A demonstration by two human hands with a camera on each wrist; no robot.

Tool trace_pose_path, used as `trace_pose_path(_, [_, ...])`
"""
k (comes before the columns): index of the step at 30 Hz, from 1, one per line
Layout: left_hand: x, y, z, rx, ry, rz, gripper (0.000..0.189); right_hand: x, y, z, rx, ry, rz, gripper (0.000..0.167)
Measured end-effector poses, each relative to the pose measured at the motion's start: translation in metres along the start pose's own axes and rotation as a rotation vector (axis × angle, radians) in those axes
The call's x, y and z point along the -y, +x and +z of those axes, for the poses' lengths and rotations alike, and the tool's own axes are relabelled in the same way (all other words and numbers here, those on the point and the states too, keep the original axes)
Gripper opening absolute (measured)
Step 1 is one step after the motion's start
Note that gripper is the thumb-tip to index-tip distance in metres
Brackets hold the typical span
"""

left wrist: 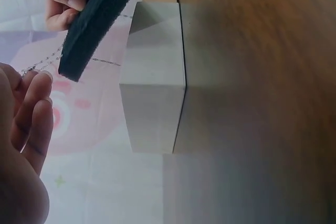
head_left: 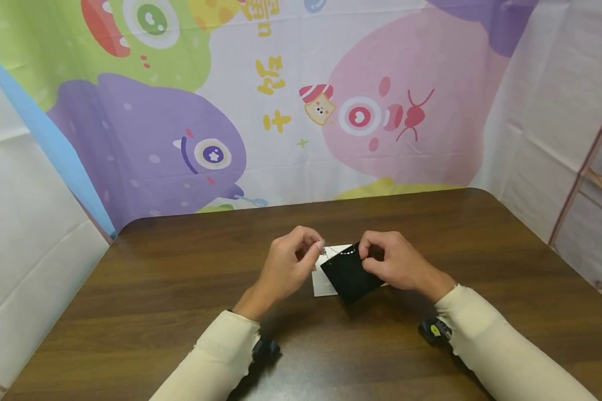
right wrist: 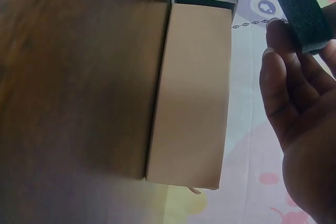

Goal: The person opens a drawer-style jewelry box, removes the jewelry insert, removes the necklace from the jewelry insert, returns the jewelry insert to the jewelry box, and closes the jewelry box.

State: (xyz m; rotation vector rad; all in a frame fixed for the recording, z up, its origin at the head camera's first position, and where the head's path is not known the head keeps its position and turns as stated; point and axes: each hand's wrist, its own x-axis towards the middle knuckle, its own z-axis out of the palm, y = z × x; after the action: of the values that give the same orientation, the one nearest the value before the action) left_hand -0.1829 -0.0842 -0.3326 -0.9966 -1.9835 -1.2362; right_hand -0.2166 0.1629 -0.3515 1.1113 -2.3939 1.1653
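My left hand pinches one end of a thin silver chain between thumb and fingertips. With thumb and fingers, my right hand grips a corner of a dark square foam pad, held tilted. The chain runs from the left fingertips to the pad; in the left wrist view, part of the chain also shows beyond the pad. Behind and below the pad is a small white box sleeve. From its end a tan drawer sticks out, seen in the right wrist view. The drawer's inside is hidden.
Everything is over a brown wooden table. A cartoon-printed cloth hangs along its far edge, and pale sheets cover both sides. Each wrist wears a dark camera mount, such as the right one.
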Motion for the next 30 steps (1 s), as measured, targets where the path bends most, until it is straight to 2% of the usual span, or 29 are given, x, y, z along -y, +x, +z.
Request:
trace_pose_path(4, [-0.0075, 0.002, -0.0029, 0.0, 0.009, -0.005, 0.012, 0.0001, 0.0001, 0.0004, 0.001, -0.003, -0.007, 0.021])
trace_pose_path(14, [-0.0084, 0.0016, -0.0031, 0.008, -0.007, -0.042, 0.011, 0.0004, 0.0014, 0.0015, 0.025, -0.026, -0.043, 0.022])
trace_pose_path(22, [-0.0072, 0.0014, -0.0033, 0.0, -0.021, -0.119, 0.008, 0.0006, 0.0004, 0.0024, 0.065, -0.01, -0.039, 0.025])
trace_pose_path(30, [-0.0046, 0.0006, -0.0046, 0.004, -0.036, -0.17, 0.006, 0.0016, 0.0008, 0.003, 0.089, -0.001, -0.053, 0.024])
